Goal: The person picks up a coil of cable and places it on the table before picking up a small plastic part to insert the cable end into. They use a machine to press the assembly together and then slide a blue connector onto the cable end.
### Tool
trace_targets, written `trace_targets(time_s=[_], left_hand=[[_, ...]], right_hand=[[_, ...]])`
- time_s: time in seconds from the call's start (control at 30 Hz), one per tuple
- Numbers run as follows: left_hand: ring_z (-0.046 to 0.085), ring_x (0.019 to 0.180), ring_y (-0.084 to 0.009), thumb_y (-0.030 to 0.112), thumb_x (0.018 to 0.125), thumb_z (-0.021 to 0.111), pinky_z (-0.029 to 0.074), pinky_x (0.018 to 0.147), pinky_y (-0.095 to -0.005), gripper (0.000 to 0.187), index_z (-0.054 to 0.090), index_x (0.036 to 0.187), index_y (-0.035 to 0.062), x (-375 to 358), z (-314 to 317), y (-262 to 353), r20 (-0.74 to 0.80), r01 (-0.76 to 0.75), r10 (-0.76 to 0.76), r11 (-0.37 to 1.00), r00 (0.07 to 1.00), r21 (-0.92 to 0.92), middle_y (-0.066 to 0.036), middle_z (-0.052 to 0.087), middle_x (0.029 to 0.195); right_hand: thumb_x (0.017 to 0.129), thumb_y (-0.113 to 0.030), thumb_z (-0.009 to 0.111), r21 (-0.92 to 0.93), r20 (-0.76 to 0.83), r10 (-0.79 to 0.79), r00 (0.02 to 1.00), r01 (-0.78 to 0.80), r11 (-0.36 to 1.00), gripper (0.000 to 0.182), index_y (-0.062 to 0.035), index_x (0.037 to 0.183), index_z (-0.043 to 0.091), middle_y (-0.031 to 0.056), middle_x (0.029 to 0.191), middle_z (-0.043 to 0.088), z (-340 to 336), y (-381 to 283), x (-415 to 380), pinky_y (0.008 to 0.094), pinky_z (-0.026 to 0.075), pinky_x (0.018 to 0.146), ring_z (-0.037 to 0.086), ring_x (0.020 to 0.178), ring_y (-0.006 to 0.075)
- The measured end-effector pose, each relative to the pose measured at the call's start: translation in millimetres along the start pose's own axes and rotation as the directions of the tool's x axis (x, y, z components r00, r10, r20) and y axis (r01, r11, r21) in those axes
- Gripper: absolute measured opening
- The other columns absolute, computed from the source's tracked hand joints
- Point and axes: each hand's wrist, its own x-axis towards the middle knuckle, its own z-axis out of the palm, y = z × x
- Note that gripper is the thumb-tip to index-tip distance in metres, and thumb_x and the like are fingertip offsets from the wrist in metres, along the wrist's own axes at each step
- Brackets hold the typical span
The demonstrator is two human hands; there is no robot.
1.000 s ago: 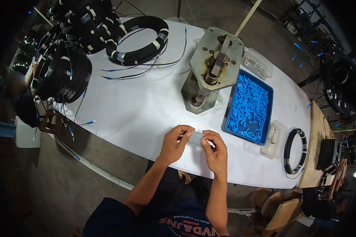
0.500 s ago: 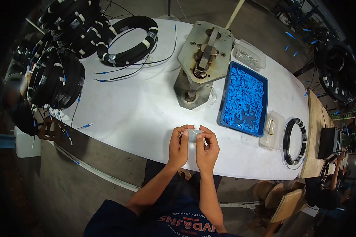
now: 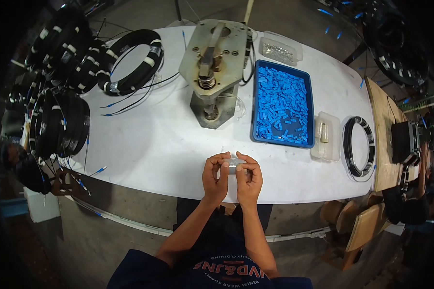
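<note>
Over the front of the white table [image 3: 144,159], my left hand [image 3: 216,178] and my right hand [image 3: 249,179] pinch a small translucent grey roll [image 3: 233,166] from its two ends. Both thumbs press on its near side, and the fingers curl around the far side, partly hidden. The roll looks shiny and too small for its exact kind to be made out. Beyond my hands stands a metal hand press [image 3: 217,62] with a spring and a worn top plate. To the right of it a blue tray [image 3: 312,113] holds many small blue connector pieces [image 3: 279,101].
Clear plastic boxes [image 3: 332,151] [image 3: 296,52] flank the tray, one with a small roll inside. A black cable coil [image 3: 347,149] lies at the right edge. More cable coils [image 3: 152,58] are stacked at the left, their blue-tipped ends trailing. A person [image 3: 410,202] sits at far right.
My view has turned to the right, so the press, tray and coils sit further left in the picture. Both hands keep their grip on the small roll, which appears slightly tilted differently.
</note>
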Motion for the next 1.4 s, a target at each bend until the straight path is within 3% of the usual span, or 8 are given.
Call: trace_targets(time_s=[0.23, 0.53, 0.67, 0.73, 0.83, 1.0, 1.07, 1.4], left_hand=[[0.061, 0.110, -0.0218, 0.003, 0.099, 0.052, 0.047, 0.097, -0.0340, 0.011, 0.049, 0.109, 0.0012, -16.3, 12.6, -34.4, 0.075, 0.003, -0.005, 1.000, 0.997, 0.028, -0.015, 0.063, 0.112], [0.062, 0.101, -0.0169, 0.007, 0.100, 0.053, 0.053, 0.083, -0.0277, 0.008, 0.050, 0.108, 0.0066, -15.8, 64.1, -36.9, 0.154, 0.582, -0.569, 0.732, 0.808, -0.354, -0.012, 0.064, 0.110], [0.063, 0.099, -0.0178, 0.014, 0.103, 0.048, 0.050, 0.084, -0.0256, 0.015, 0.050, 0.117, 0.0064, -17.0, 102.1, -27.4, 0.244, 0.692, -0.654, 0.709, 0.716, -0.131, -0.010, 0.065, 0.107], [0.058, 0.110, -0.0223, 0.016, 0.103, 0.047, 0.046, 0.095, -0.0323, 0.025, 0.051, 0.124, 0.0043, -25.9, 118.4, -35.5, 0.308, 0.618, -0.588, 0.786, 0.748, 0.000, -0.013, 0.061, 0.115], [0.042, 0.130, -0.0313, 0.020, 0.098, 0.050, 0.036, 0.108, -0.0403, 0.044, 0.047, 0.137, -0.0019, -32.4, 135.8, -41.6, 0.628, -0.193, -0.107, 0.901, 0.770, 0.389, -0.022, 0.042, 0.139], [0.040, 0.134, -0.0332, 0.017, 0.098, 0.051, 0.032, 0.111, -0.0414, 0.054, 0.036, 0.147, -0.0011, -35.3, 189.7, -49.8, 0.818, -0.023, -0.240, 0.955, 0.523, 0.295, -0.021, 0.041, 0.143], [0.040, 0.134, -0.0289, 0.017, 0.098, 0.051, 0.032, 0.111, -0.0390, 0.058, 0.031, 0.150, 0.0024, -38.0, 215.8, -56.6, 0.844, 0.401, -0.324, 0.905, 0.428, 0.145, -0.018, 0.037, 0.146], [0.026, 0.145, -0.0312, 0.009, 0.091, 0.056, 0.021, 0.118, -0.0423, 0.068, 0.025, 0.151, -0.0005, -33.5, 310.0, -105.7, 0.910, 0.044, -0.220, 0.975, 0.351, 0.219, -0.019, 0.030, 0.154]], right_hand=[[0.096, 0.003, 0.056, 0.251, -0.188, 0.100, 0.977, -0.050, 0.967, 0.030, -0.0040, 0.122, 0.046, 0.0103, 0.115, 0.060, -22.8, 25.6, -10.8, 0.0277, 0.046, 0.091, 0.059, 0.107, 0.0157], [0.090, 0.008, 0.059, 0.291, -0.221, 0.129, 0.967, -0.061, 0.955, 0.048, 0.0001, 0.135, 0.045, 0.0116, 0.128, 0.054, -91.8, 10.7, -6.1, 0.0312, 0.043, 0.104, 0.052, 0.124, 0.0193], [0.086, 0.002, 0.070, 0.287, -0.202, 0.134, 0.970, -0.072, 0.955, 0.048, 0.0035, 0.130, 0.050, 0.0125, 0.127, 0.056, -126.8, 10.2, -6.8, 0.0321, 0.046, 0.101, 0.056, 0.119, 0.0187], [0.084, 0.007, 0.070, 0.209, -0.241, 0.134, 0.961, -0.083, 0.974, 0.050, 0.0014, 0.130, 0.049, 0.0117, 0.127, 0.057, -146.6, 5.8, -6.2, 0.0316, 0.045, 0.102, 0.055, 0.120, 0.0173], [0.082, 0.007, 0.072, 0.198, -0.435, 0.192, 0.879, -0.115, 0.973, 0.048, 0.0005, 0.125, 0.051, 0.0085, 0.124, 0.057, -166.6, -4.8, -2.3, 0.0321, 0.047, 0.100, 0.055, 0.120, 0.0163], [0.082, 0.010, 0.070, 0.094, -0.634, 0.059, 0.771, 0.000, 0.996, 0.056, -0.0001, 0.133, 0.049, 0.0080, 0.136, 0.049, -211.0, -2.8, 6.6, 0.0352, 0.044, 0.106, 0.050, 0.127, 0.0190], [0.083, 0.013, 0.067, 0.041, -0.655, -0.001, 0.756, 0.036, 0.999, 0.060, -0.0004, 0.138, 0.047, 0.0086, 0.137, 0.047, -237.1, -1.6, 11.8, 0.0371, 0.042, 0.109, 0.047, 0.131, 0.0210], [0.082, 0.010, 0.066, -0.319, -0.642, -0.236, 0.729, 0.026, 0.947, 0.052, 0.0011, 0.131, 0.053, 0.0128, 0.131, 0.048, -330.2, 16.6, 65.0, 0.0323, 0.046, 0.103, 0.053, 0.123, 0.0235]])
